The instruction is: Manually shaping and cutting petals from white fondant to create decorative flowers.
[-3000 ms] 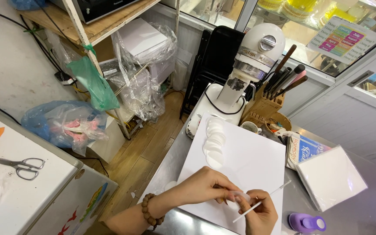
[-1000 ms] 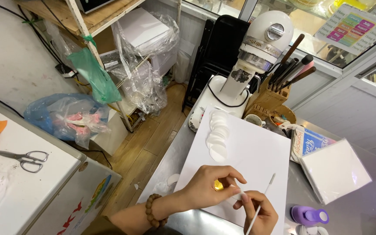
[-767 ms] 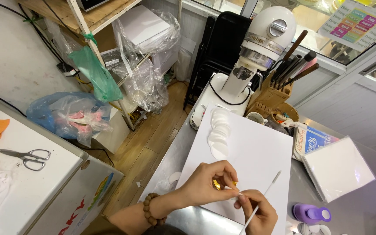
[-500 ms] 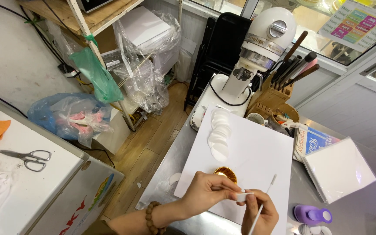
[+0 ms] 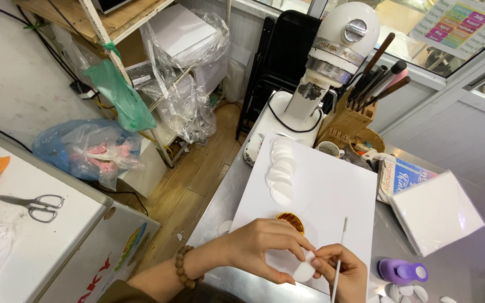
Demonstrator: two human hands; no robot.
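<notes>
- Nearest to me, my left hand [image 5: 265, 247] and right hand [image 5: 341, 272] meet over the near edge of the white board [image 5: 332, 191]. Both pinch one small white disc [image 5: 304, 268] between their fingertips, the left closed on its upper rim, the right on its far side.
- My right hand also has a thin white stick tool [image 5: 339, 258] clamped along its fingers, its tip pointing away over the board.
- A second ago a small gold-coloured thing sat under my left fingers. Now it lies bare on the board as a gold foil cup [image 5: 291, 221], just beyond my left hand, and the disc has come up between both hands. I judge the work has passed from the cup to the disc.
- The board's near edge sits close to the near edge of the counter [image 5: 237, 191], so there is little room below my wrists. The counter's left edge drops to the wooden floor.
- To the right, a purple punch [image 5: 402, 270] and a white square box [image 5: 436, 210] crowd that side.
- The middle of the board is open. A row of white discs [image 5: 280, 174] lines its far left part.
- Farthest stand a white stand mixer [image 5: 326, 73] and a wooden knife block [image 5: 355, 115].
</notes>
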